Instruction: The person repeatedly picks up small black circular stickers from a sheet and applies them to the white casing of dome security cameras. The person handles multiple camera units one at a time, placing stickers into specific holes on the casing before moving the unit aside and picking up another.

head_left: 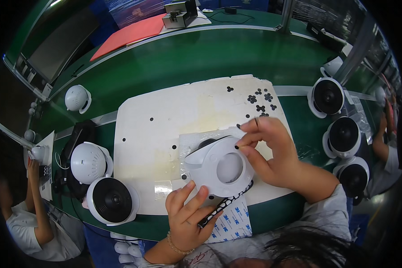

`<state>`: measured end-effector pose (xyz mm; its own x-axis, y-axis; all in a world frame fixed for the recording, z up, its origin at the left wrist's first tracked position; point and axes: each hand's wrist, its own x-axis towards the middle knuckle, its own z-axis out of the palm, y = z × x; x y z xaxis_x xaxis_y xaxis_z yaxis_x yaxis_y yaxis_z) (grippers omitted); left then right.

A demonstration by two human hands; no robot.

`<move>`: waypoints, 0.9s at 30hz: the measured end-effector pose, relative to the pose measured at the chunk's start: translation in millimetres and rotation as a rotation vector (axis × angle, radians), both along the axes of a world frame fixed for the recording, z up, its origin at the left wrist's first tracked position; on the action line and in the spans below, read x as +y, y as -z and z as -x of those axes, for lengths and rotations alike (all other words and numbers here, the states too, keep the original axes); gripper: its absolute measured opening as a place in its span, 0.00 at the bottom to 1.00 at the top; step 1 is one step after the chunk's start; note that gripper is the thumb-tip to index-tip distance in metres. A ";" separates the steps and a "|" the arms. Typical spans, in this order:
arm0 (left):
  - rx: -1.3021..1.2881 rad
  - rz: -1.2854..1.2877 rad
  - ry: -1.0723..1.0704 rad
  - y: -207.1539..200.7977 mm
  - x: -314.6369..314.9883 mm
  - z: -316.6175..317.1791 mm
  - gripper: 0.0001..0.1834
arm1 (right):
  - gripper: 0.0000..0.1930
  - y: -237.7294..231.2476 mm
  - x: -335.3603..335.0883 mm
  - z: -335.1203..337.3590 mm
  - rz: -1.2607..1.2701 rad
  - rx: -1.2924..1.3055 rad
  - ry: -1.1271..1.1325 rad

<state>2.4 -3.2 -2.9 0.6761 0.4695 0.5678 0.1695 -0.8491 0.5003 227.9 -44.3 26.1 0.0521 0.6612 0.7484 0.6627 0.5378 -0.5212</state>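
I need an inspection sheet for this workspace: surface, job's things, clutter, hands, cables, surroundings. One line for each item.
Surface: green table with a stained white mat in the middle.
Job's things: white round housing lies on the mat; a strip of black dots under its near edge.
Clutter: loose black dots on the mat's far right; more round units at left and right.
Hands: left hand steadies the housing; right hand pinches a small black dot above it.
Cables: a black cable at the far edge.
Surroundings: other people's arms at left and right; a red sheet beyond.
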 end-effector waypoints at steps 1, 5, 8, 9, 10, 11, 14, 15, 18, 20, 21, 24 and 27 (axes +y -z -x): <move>-0.004 0.005 0.003 -0.2 0.0 -0.3 0.09 | 0.29 -0.1 -1.1 0.5 -0.028 -0.052 0.026; -0.003 0.017 0.008 0.3 0.6 0.2 0.08 | 0.29 -10.8 -4.7 -0.9 -0.069 -0.330 0.084; -0.004 0.003 0.007 -1.1 -0.5 -1.0 0.07 | 0.29 -13.2 -3.3 -1.2 -0.172 -0.432 0.148; -0.002 0.006 0.010 -1.9 -0.5 -1.1 0.07 | 0.28 -13.2 -2.5 -0.5 -0.228 -0.439 0.178; -0.001 0.012 0.008 -2.1 -0.9 -1.0 0.07 | 0.28 -14.9 -1.7 0.1 -0.183 -0.337 0.133; 0.000 0.018 0.006 -2.3 -1.1 -0.9 0.07 | 0.27 -17.5 -1.0 1.1 -0.138 -0.234 0.088; 0.008 0.005 0.014 -2.2 -0.9 -1.2 0.08 | 0.27 -24.3 5.9 14.4 0.079 0.068 -0.099; 0.003 0.001 0.019 -1.7 -0.8 -1.6 0.08 | 0.27 -25.7 8.3 18.8 0.165 0.168 -0.169; 0.003 -0.009 0.016 -0.1 0.0 0.8 0.07 | 0.29 -25.8 16.6 20.7 0.335 0.055 -0.209; 0.003 -0.003 0.032 0.0 0.8 0.3 0.07 | 0.29 -27.3 15.1 21.7 0.375 0.080 -0.193; 0.003 0.001 0.035 -0.1 1.1 0.3 0.07 | 0.28 -28.1 14.2 22.0 0.394 0.092 -0.185; 0.011 0.008 0.029 0.3 0.7 1.3 0.07 | 0.28 -26.1 15.4 22.0 0.389 0.092 -0.210; 0.015 0.005 0.024 -0.3 0.2 1.8 0.08 | 0.26 -21.6 16.7 25.6 0.326 0.167 -0.205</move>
